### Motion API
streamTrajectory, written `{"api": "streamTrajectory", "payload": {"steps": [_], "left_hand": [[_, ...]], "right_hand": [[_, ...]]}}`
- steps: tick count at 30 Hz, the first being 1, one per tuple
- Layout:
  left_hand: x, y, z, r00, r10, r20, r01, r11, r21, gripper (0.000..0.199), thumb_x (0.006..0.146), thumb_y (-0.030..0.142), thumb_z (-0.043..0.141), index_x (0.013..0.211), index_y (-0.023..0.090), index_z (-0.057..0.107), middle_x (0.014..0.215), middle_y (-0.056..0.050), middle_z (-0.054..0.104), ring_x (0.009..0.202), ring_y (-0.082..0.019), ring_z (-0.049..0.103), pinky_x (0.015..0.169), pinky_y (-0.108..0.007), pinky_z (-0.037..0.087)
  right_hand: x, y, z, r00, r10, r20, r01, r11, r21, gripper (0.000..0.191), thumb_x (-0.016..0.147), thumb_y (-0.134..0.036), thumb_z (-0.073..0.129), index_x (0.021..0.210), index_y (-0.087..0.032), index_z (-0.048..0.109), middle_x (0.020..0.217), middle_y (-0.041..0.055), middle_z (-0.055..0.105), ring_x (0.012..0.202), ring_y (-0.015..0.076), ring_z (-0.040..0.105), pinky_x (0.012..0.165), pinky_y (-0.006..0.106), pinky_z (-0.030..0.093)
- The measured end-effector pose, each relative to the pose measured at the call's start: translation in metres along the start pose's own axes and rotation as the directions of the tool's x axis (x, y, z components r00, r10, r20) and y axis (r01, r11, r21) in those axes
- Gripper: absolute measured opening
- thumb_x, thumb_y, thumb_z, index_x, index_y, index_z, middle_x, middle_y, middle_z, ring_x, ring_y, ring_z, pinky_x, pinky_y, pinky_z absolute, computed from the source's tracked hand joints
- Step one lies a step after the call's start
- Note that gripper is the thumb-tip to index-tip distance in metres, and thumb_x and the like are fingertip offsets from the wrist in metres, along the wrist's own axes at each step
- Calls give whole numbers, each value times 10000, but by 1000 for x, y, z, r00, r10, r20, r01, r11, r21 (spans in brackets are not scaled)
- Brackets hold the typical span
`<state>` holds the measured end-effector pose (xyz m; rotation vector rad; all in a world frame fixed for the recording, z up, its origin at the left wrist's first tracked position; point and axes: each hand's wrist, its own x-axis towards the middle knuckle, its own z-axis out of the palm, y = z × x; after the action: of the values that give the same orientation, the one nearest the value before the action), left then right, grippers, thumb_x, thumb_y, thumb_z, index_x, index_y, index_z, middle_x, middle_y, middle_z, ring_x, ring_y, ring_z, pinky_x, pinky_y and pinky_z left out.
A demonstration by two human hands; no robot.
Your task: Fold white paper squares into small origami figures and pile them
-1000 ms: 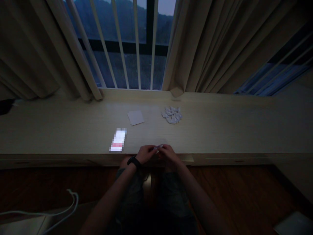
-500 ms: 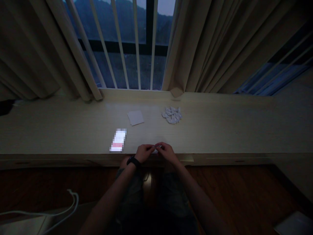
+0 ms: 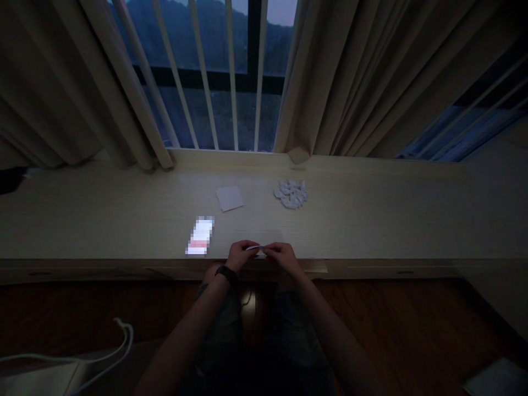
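A small piece of white paper (image 3: 253, 248) is held between my two hands at the front edge of the desk. My left hand (image 3: 241, 254), with a dark watch on its wrist, is closed on the paper's left part. Fingers of my right hand (image 3: 281, 254) pinch its right end. The fingers cover much of the paper, so its folds are hard to make out. Beyond my hands lie a flat stack of square white paper (image 3: 230, 198) and, to its right, a pile of small folded or crumpled white paper pieces (image 3: 291, 194).
A phone with a lit, blurred screen (image 3: 200, 236) lies on the pale desk (image 3: 371, 214), left of my hands. Curtains (image 3: 330, 82) hang by the barred window behind. A white cable (image 3: 127, 335) runs at lower left, above the wooden floor.
My left fingers have shifted slightly, and more of the paper shows between my hands as a pale strip. The paper stack, the pile and the phone have stayed in place.
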<state>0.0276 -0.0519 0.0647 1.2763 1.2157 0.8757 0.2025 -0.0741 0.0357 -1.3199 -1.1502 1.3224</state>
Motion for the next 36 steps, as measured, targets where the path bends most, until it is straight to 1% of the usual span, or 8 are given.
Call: {"api": "streamTrajectory", "payload": {"steps": [4,9,15,20,25,28,31,36], "left_hand": [[-1,5,-7,990,-78,117,86,994,-63,199,627,244,701,794,136,692,772,-52,690,710,-158,613,683,-282,479],[1,6,-7,980,-111,166,134,982,-131,129,609,193,693,720,131,669,703,-35,665,652,-139,595,650,-270,469],[2,2,1,972,-141,189,195,930,-312,216,660,254,717,824,127,659,799,-48,667,707,-142,615,668,-266,493],[2,0,2,976,-147,162,201,896,-396,256,685,264,726,885,113,674,917,-83,671,782,-146,623,723,-263,505],[2,-2,2,975,-177,135,218,885,-411,287,718,239,704,971,111,659,955,-103,673,781,-154,638,710,-270,519],[4,-3,4,979,-174,105,198,933,-301,250,738,221,678,959,106,660,914,-97,680,716,-149,637,646,-261,520],[5,-3,6,979,-182,94,198,960,-200,204,748,194,659,932,106,662,836,-77,684,660,-140,631,607,-251,515],[4,2,7,965,-217,146,255,910,-328,221,771,190,634,978,116,616,887,-92,687,705,-147,654,656,-259,529]], "right_hand": [[-3,-4,-2,996,91,26,-94,988,120,230,589,-336,765,740,-169,720,660,30,676,586,163,605,580,289,488],[-5,-8,-1,989,146,24,-148,972,184,236,562,-317,778,728,-162,714,649,32,675,571,169,613,568,294,497],[-1,-4,1,986,139,-89,-126,981,145,244,572,-341,755,709,-149,693,602,18,650,515,150,589,528,275,477],[0,5,2,994,93,-59,-82,982,168,356,602,-407,730,858,-166,677,702,16,676,530,149,600,524,272,478],[1,10,2,999,13,-42,-11,998,61,394,642,-401,701,964,-177,665,811,39,698,631,165,628,593,287,501],[1,7,1,996,-85,-33,83,995,-62,351,689,-409,665,950,-174,681,923,64,702,807,195,645,733,317,510],[1,5,2,987,-155,-33,145,968,-203,309,726,-405,639,915,-170,701,916,71,709,848,203,645,793,333,498],[-1,6,2,982,-189,-29,174,948,-266,266,751,-354,615,931,-181,707,905,61,716,831,193,653,770,318,508]]}}
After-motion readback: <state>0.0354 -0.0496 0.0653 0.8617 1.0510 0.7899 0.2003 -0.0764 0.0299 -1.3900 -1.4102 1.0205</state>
